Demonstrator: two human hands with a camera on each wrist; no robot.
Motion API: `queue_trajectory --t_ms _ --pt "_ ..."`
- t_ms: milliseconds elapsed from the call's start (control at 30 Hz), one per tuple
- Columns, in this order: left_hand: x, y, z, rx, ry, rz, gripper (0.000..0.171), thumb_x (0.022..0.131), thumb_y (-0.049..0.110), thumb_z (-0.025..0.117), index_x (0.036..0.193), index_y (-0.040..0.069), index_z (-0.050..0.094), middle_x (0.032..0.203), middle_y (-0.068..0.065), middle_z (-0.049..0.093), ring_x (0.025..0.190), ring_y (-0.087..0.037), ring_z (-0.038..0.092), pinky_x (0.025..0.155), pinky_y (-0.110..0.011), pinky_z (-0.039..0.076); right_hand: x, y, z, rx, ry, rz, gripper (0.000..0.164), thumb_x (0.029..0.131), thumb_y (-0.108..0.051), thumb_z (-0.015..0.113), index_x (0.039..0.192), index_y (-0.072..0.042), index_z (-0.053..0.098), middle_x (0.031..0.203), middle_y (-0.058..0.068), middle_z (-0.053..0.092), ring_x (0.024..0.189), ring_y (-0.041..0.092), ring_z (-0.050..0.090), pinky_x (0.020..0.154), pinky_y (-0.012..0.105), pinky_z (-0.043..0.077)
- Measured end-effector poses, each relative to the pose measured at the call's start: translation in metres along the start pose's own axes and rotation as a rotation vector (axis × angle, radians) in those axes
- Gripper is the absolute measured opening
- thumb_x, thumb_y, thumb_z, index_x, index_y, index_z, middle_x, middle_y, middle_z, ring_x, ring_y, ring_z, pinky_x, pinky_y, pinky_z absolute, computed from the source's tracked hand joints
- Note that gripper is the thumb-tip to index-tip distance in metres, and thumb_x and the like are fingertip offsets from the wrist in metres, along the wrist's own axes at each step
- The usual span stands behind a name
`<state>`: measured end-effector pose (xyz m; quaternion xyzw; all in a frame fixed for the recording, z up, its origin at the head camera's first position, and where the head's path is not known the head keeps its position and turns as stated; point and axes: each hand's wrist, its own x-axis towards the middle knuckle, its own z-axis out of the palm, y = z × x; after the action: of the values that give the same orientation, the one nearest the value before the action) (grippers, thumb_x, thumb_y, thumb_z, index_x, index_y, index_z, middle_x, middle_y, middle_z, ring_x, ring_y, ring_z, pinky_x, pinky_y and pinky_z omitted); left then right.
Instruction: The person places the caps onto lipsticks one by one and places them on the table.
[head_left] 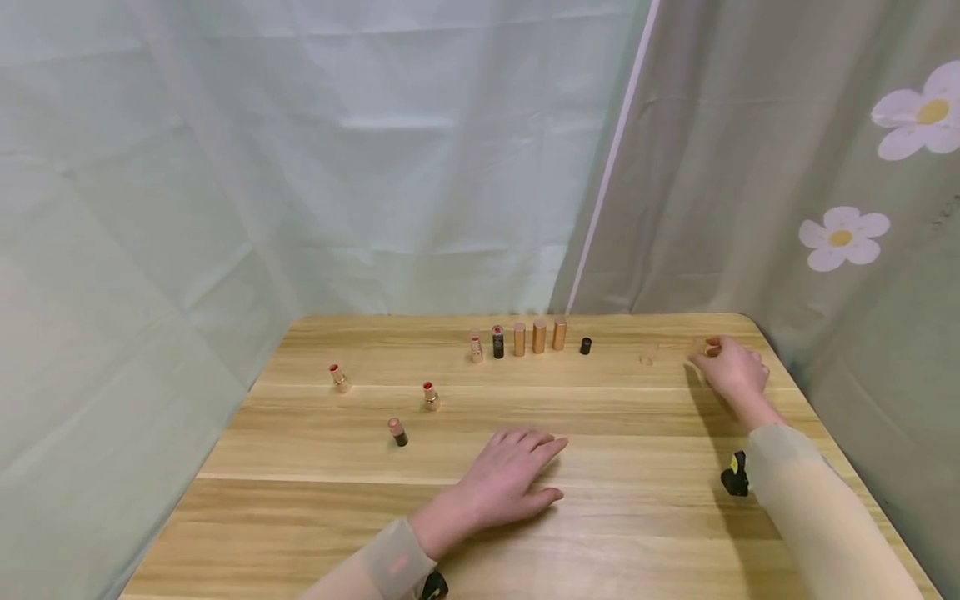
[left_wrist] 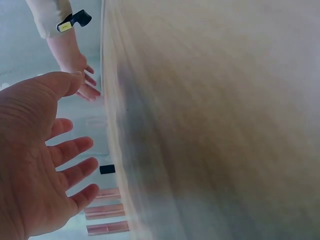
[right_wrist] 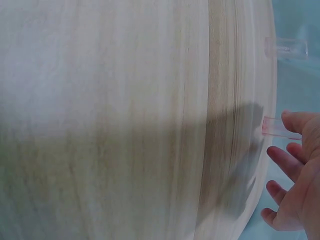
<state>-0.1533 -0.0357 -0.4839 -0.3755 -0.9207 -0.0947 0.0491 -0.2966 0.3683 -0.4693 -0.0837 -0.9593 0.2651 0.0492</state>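
Observation:
At the far right of the table my right hand [head_left: 731, 371] pinches a clear cap [right_wrist: 281, 128] between thumb and fingers. In the right wrist view the cap stands upright with its lower end at the tabletop, and the thumb covers part of it. A second clear cap [head_left: 647, 360] stands to the left of this hand, also seen in the right wrist view. My left hand [head_left: 510, 479] lies low over the middle front of the table, palm down, fingers extended and thumb spread. Nothing is in it. Nearest to it is an uncapped pink lipstick [head_left: 398, 432] with a black base.
Two uncapped red lipsticks in gold cases [head_left: 340, 379] [head_left: 431, 397] stand at left. Along the back run a gold lipstick [head_left: 476, 348], a black lipstick [head_left: 498, 342], three copper-coloured tubes [head_left: 539, 337] and a small black cap [head_left: 586, 345]. Curtains [head_left: 450, 167] hang behind the table [head_left: 600, 533].

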Motion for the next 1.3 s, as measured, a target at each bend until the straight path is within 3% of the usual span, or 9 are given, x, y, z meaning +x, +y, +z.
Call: queue_trajectory --t_ms 533,867,1033,1167,1300 --pt "-0.002 -0.002 0.003 0.023 -0.024 0.013 0.069 0.097 0.055 0.063 0.154 0.020 0.047 0.143 0.000 0.057 0.132 -0.021 0.050 0.109 -0.045 0.039 0.004 0.003 -0.003 -0.024 0.046 0.036 0.051 0.102 -0.038 0.055 0.133 0.003 0.057 0.129 0.027 0.060 0.115 0.055 0.046 0.092 0.068 0.028" --pt "-0.003 -0.005 -0.003 -0.009 -0.067 0.019 0.069 0.097 0.054 0.063 0.155 0.020 0.046 0.146 -0.001 0.055 0.135 -0.022 0.049 0.111 -0.046 0.037 -0.010 0.005 -0.009 0.065 0.066 0.012 0.049 0.098 -0.034 0.054 0.130 0.003 0.058 0.124 0.024 0.063 0.112 0.048 0.052 0.094 0.067 0.030" --pt "-0.004 -0.009 -0.009 -0.021 -0.068 0.002 0.070 0.097 0.053 0.064 0.156 0.020 0.045 0.147 0.000 0.054 0.134 -0.024 0.049 0.109 -0.048 0.039 -0.024 -0.005 -0.009 0.147 0.051 -0.037 0.050 0.098 -0.032 0.055 0.136 0.000 0.057 0.123 0.023 0.065 0.113 0.043 0.056 0.090 0.057 0.037" --pt "-0.006 -0.015 -0.013 -0.013 -0.058 -0.017 0.069 0.097 0.052 0.064 0.155 0.018 0.046 0.147 -0.001 0.054 0.133 -0.025 0.051 0.109 -0.048 0.040 -0.036 -0.014 -0.005 0.249 0.021 -0.093 0.050 0.100 -0.029 0.056 0.141 0.000 0.054 0.122 0.024 0.066 0.110 0.037 0.060 0.083 0.041 0.042" --pt "-0.007 -0.020 -0.017 -0.025 -0.048 -0.031 0.069 0.097 0.051 0.066 0.154 0.017 0.047 0.147 -0.003 0.055 0.133 -0.026 0.051 0.110 -0.049 0.039 -0.048 -0.023 0.001 0.396 -0.013 -0.154 0.048 0.102 -0.023 0.060 0.141 0.004 0.054 0.119 0.026 0.067 0.099 0.014 0.062 0.075 0.023 0.046"
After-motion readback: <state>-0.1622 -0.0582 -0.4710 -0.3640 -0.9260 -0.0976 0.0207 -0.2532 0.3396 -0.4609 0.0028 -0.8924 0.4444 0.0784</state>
